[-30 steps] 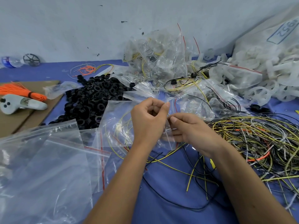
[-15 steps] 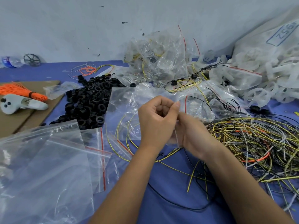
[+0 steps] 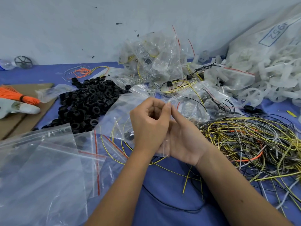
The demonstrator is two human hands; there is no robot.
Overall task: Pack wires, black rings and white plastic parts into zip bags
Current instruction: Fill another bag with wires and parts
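Over the blue tabletop [image 3: 162,201], your left hand [image 3: 149,126] and right hand [image 3: 182,136] both pinch the zip bag [image 3: 117,115], each grip clamped on its edge, yellow wires [image 3: 114,131] inside.

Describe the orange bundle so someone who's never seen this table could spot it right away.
Look to the far left of the blue table, where a sheet of brown cardboard lies. On it rests a bundle of thin orange strands cinched by a dark band, the only tidy orange bunch; other orange wires lie loose.
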